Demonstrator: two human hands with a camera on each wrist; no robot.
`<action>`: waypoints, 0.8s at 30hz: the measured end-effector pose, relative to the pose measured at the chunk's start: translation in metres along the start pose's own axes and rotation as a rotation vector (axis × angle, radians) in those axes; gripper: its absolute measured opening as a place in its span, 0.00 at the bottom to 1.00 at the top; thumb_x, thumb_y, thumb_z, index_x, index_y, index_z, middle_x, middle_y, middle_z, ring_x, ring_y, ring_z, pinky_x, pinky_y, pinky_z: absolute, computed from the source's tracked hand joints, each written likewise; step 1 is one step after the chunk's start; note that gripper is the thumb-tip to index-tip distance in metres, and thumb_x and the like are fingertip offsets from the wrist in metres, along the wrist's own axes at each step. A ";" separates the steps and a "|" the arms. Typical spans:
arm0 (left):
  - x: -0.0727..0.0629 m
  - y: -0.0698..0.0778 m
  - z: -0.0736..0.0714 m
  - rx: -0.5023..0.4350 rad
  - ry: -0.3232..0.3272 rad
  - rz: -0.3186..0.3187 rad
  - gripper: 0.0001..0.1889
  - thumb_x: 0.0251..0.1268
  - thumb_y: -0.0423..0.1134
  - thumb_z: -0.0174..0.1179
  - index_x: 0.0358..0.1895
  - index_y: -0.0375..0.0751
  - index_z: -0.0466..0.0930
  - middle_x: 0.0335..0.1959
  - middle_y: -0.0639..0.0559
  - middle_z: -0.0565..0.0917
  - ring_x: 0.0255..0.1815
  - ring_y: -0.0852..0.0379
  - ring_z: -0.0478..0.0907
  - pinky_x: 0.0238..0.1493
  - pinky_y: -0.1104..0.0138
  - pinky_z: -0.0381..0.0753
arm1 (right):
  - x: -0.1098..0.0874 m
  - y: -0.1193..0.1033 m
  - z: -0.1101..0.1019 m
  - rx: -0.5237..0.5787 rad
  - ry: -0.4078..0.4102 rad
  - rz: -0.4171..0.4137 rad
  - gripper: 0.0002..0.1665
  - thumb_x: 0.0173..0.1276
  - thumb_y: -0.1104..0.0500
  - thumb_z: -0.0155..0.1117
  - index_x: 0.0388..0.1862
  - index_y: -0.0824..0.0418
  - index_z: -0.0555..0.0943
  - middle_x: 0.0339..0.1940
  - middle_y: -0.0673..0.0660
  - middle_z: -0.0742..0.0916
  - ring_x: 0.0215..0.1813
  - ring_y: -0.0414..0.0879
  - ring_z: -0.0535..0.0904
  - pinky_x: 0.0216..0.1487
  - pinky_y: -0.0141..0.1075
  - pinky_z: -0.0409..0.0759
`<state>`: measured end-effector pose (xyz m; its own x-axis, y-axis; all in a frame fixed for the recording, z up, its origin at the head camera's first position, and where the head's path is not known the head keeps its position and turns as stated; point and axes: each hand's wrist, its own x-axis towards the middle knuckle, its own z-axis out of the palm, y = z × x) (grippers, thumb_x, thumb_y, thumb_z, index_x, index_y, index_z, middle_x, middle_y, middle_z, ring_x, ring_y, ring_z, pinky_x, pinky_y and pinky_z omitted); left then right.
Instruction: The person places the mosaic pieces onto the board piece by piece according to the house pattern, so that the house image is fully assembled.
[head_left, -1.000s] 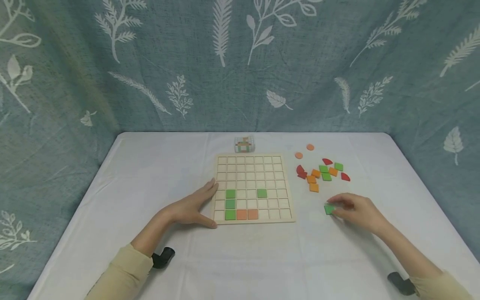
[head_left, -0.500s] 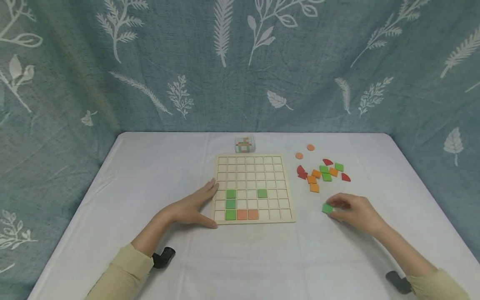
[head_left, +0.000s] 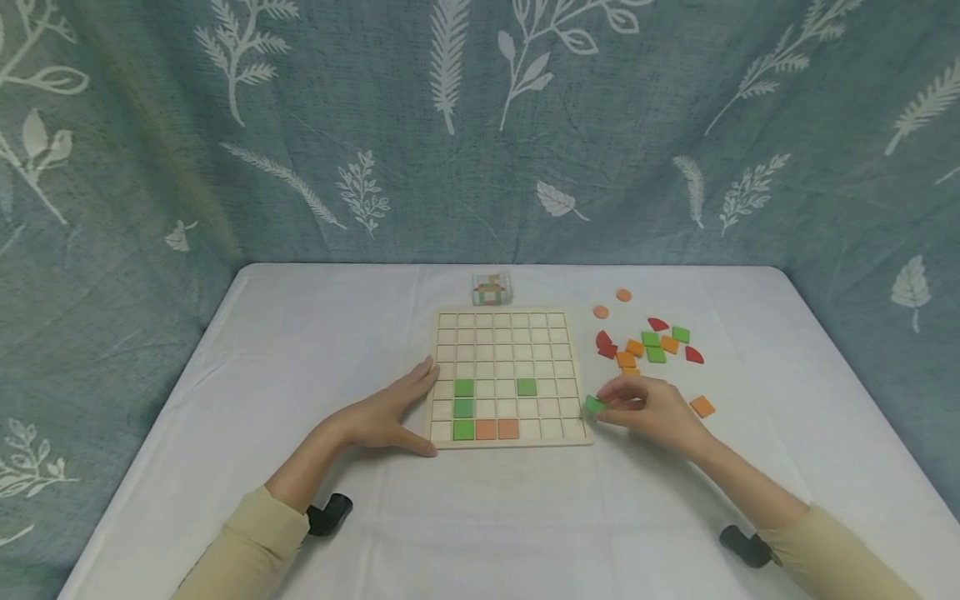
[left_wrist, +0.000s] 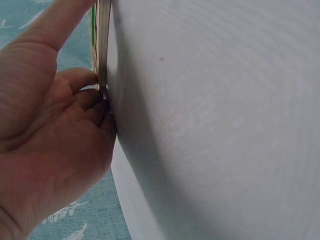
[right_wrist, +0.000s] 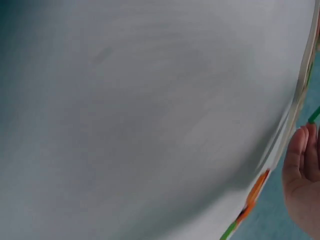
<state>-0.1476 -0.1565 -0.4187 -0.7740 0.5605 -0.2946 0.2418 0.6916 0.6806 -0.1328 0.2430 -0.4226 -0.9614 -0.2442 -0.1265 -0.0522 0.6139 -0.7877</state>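
Observation:
A wooden grid board (head_left: pixel 516 446) lies on the white table, with three green tiles in one column, one green tile (head_left: pixel 527 387) apart from them and two salmon tiles (head_left: pixel 497 429) in the front row. Fingers and thumb spread, my left hand (head_left: pixel 385 412) rests against the board's left edge; the left wrist view shows its palm beside that edge. My right hand (head_left: pixel 651 410) pinches a green square tile (head_left: pixel 594 404) between thumb and fingertips, by the board's right edge. In the right wrist view this tile (right_wrist: pixel 315 115) shows only partly, at the frame's edge.
Right of the board lie loose orange tiles (head_left: pixel 626 359), green tiles (head_left: pixel 656 355), red quarter-round pieces (head_left: pixel 694 355) and two salmon discs (head_left: pixel 623 295). One orange tile (head_left: pixel 702 407) lies behind the right hand. A small clear box (head_left: pixel 491 288) stands beyond the board.
My right hand has carried the green tile left, from open table to the board's right edge. An orange tile formerly behind the hand now shows. The left hand has stayed in place.

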 end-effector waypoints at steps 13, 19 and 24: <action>0.001 -0.002 0.000 -0.008 -0.004 -0.006 0.61 0.47 0.51 0.76 0.78 0.35 0.42 0.79 0.40 0.36 0.79 0.42 0.35 0.75 0.48 0.45 | 0.033 -0.039 0.044 -0.135 -0.141 -0.237 0.08 0.59 0.55 0.74 0.38 0.49 0.86 0.37 0.41 0.86 0.45 0.40 0.81 0.52 0.41 0.80; 0.001 -0.002 0.001 -0.012 -0.002 -0.005 0.62 0.46 0.52 0.76 0.78 0.35 0.42 0.79 0.40 0.37 0.79 0.42 0.36 0.75 0.48 0.45 | 0.040 -0.045 0.053 -0.246 -0.135 -0.357 0.06 0.61 0.59 0.73 0.38 0.52 0.87 0.36 0.40 0.86 0.44 0.38 0.80 0.49 0.36 0.80; 0.001 -0.003 0.000 -0.007 0.001 -0.004 0.62 0.46 0.52 0.76 0.78 0.35 0.43 0.79 0.41 0.37 0.79 0.42 0.36 0.75 0.48 0.45 | 0.039 -0.048 0.055 -0.241 -0.130 -0.389 0.05 0.61 0.61 0.72 0.36 0.53 0.88 0.37 0.41 0.87 0.45 0.37 0.81 0.50 0.35 0.81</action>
<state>-0.1489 -0.1575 -0.4212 -0.7756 0.5570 -0.2969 0.2344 0.6909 0.6839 -0.1535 0.1627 -0.4224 -0.8172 -0.5729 0.0634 -0.4776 0.6114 -0.6309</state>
